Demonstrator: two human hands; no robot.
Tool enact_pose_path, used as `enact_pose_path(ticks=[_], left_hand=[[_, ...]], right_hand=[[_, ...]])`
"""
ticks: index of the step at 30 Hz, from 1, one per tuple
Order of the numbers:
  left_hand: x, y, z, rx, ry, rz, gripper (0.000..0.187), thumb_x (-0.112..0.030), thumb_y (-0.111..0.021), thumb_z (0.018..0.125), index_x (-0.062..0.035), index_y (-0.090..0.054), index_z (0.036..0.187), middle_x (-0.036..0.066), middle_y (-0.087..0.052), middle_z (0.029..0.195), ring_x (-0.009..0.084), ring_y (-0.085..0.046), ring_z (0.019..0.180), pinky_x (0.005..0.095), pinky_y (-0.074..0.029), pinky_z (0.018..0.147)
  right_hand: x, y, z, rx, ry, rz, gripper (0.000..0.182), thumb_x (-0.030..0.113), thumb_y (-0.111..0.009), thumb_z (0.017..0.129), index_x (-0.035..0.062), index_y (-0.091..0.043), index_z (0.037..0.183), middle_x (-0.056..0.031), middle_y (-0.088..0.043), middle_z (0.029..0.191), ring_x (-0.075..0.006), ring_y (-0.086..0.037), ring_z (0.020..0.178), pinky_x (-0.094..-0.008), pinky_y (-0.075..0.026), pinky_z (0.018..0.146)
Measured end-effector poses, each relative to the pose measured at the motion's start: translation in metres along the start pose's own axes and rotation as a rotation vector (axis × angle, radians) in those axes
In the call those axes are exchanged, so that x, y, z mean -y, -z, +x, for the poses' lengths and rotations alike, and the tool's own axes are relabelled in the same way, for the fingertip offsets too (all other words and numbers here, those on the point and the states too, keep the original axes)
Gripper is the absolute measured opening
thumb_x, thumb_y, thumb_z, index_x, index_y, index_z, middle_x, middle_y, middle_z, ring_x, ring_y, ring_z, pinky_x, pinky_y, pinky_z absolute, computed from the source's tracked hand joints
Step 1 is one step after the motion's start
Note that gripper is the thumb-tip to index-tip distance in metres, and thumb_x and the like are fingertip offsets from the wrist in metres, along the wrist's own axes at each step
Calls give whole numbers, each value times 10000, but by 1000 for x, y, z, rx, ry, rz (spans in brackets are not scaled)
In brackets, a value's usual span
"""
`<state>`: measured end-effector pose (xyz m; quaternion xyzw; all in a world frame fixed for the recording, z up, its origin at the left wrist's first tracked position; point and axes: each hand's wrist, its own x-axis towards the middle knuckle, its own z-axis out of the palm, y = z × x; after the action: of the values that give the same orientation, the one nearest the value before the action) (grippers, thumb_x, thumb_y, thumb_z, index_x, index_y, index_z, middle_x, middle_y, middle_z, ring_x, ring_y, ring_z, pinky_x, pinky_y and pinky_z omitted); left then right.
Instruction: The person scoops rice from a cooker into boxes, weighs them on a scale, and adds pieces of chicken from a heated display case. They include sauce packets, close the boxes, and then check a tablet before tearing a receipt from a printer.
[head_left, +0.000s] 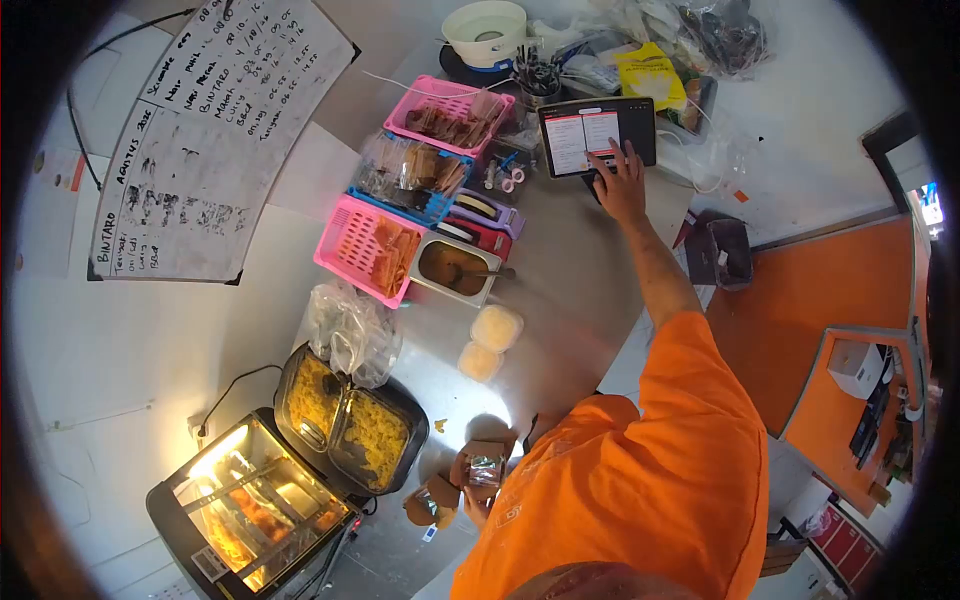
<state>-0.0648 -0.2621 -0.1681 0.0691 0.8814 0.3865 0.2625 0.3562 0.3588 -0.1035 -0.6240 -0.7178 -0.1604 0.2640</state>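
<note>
My right hand [622, 180] reaches to a tablet [598, 138] on a stand, its fingers spread with the tips at the lit screen. Down by the table's near edge, my left hand [476, 508] is closed at the side of a brown paper food box [482, 466] with a clear, shiny packet on it. The orange shirt covers part of that hand. A second brown paper box [432, 502] sits just left of it. Two clear tubs with pale contents [489, 343] stand on the steel table between my hands.
Yellow rice fills a split black cooker [372, 440] beside a lit food warmer [255, 510]. Along the wall are pink baskets [335, 245], a blue basket [375, 207] and a steel sauce pan with a ladle [478, 290]. A plastic bag [355, 335] lies near the cooker.
</note>
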Motion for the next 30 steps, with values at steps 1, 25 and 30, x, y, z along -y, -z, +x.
enact_pose_path(ticks=[1,25,30], left_hand=[[0,-1,0,4,4,-3,388,-280,-555,1005,91,-585,1117,144,-633,983,209,-609,842,335,-524,743],[-26,24,8,315,-93,-78,389,-262,-546,1013,112,-632,1081,122,-686,847,141,-632,736,261,-541,675],[-110,31,-17,478,-286,178,506,-157,-632,927,15,-481,1378,179,-664,1096,212,-654,929,329,-530,800]], right_hand=[[2,-1,3,5,21,7,572,239,-651,829,368,-529,1373,-71,-348,1521,-388,-300,1403,-577,-307,1101],[77,66,-64,-150,-80,335,480,129,-665,798,117,-560,1266,-194,-429,1381,-432,-371,1315,-557,-309,1073],[173,119,-202,256,406,917,291,194,-712,788,108,-620,1051,-140,-582,1141,-353,-558,1082,-477,-433,979]])
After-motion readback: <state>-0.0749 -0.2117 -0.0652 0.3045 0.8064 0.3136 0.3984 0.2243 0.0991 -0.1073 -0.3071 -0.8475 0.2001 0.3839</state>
